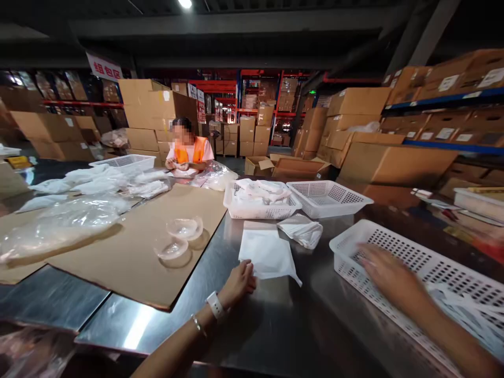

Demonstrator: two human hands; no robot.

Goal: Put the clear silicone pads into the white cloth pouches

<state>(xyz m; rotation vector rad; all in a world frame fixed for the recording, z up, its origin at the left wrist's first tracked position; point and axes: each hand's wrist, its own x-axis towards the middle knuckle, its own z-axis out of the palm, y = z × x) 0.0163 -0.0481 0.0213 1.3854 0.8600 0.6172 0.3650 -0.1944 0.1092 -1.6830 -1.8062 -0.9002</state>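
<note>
On the metal table, a flat white cloth-like bag (265, 252) lies in front of me. At its lower left corner is my left hand (239, 281), its fingers curled closed over the bag's edge. Above the far left end of a long white perforated basket (364, 231) reaches my right hand (381, 265). Motion smears its fingers, and I cannot make out anything in them. White strips or folded material (464, 310) lie in that basket beside my right forearm. Just beyond the flat bag sits a crumpled white bag (302, 231).
Two clear bowl-shaped pieces (185, 228) rest on a cardboard sheet (142, 262). A filled white basket (260, 210) and another perforated basket (328, 205) stand farther back. Plastic bags (59, 220) lie left. A co-worker in an orange vest (192, 150) sits across.
</note>
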